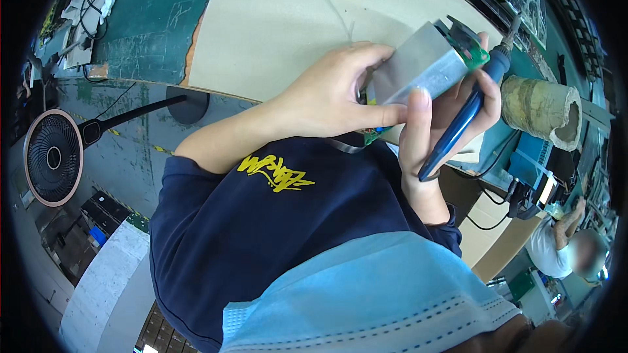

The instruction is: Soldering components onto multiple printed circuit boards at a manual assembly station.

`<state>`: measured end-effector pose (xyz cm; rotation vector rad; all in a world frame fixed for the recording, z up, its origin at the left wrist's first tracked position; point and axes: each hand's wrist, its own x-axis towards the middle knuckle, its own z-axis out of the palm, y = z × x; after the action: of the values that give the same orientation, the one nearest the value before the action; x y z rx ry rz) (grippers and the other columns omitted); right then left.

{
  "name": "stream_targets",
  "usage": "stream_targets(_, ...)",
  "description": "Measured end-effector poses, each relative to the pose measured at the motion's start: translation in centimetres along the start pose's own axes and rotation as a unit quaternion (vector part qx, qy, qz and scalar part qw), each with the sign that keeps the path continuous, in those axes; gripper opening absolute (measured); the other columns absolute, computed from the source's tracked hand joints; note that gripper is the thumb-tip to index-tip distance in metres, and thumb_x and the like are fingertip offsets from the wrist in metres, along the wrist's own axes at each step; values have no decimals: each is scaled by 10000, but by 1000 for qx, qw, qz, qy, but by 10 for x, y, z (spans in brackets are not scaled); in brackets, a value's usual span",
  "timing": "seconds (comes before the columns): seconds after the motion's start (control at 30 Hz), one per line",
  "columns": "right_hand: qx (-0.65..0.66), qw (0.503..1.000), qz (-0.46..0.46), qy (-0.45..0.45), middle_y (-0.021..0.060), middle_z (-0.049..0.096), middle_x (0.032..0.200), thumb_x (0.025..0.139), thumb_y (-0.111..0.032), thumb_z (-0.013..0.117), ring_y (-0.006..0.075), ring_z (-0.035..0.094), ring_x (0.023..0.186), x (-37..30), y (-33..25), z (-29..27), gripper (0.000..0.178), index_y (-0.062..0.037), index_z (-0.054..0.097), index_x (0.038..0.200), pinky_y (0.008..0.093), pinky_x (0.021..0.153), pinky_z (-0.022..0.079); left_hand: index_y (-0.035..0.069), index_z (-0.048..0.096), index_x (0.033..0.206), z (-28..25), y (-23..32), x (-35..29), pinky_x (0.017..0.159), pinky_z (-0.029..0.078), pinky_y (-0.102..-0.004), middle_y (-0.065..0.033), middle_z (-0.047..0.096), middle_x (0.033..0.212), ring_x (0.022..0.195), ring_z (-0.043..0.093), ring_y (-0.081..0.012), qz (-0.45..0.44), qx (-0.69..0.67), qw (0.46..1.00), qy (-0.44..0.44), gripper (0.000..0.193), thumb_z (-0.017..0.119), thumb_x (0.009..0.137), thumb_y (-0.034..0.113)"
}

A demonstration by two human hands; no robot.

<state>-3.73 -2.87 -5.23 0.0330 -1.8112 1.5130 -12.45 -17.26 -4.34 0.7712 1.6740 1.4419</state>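
— What's each hand doing?
— The left hand (333, 88) has its fingers (376, 116) wrapped around a grey metal box (422, 65) with a green circuit board (468, 42) at its end, held up above the tan desk (275, 19).
— And the other?
— The right hand (435, 124) steadies the box with its thumb, fingers curled round a blue soldering iron (461, 121).
— Anything nearby?
— A fan (52, 157) stands on the floor at left.

An electronics workshop: scarred green workbench (157, 19), cables (91, 16) (tangled), floor fan (52, 157).
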Motion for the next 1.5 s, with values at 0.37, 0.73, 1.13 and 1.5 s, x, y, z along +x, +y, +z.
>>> stream_targets(0.37,-240,970,-24,-26,251,516,1419,846,-72,758,316,532,1246,22,-8,-23,490,-73,460,1235,398,989,468,133,512,1434,-78,27,-64,863,490,-358,-122,625,1075,916,564,-253,15,472,855,213,643,751,848,248)
stream_targets(0.73,-443,885,-57,-131,201,653,1210,771,-51,748,429,534,1194,18,13,-1,420,-76,602,1164,484,1013,414,55,639,1206,-87,55,-116,646,497,-318,-107,609,918,731,599,-268,276,634,690,217,427,650,780,69)
stream_targets(1.13,-106,980,-81,-149,236,718,985,804,-6,796,324,720,940,-25,-62,-24,402,-45,509,1084,384,822,560,35,641,739,12,49,-44,627,528,-359,-75,565,783,726,619,-215,259,550,792,-44,125,637,761,158)
stream_targets(1.5,-114,983,-95,-105,231,691,920,833,149,684,312,691,872,-30,-63,-52,429,-48,437,1123,419,817,558,30,671,930,19,61,-50,574,511,-356,-76,577,775,701,622,-227,342,520,782,-46,178,650,797,147)
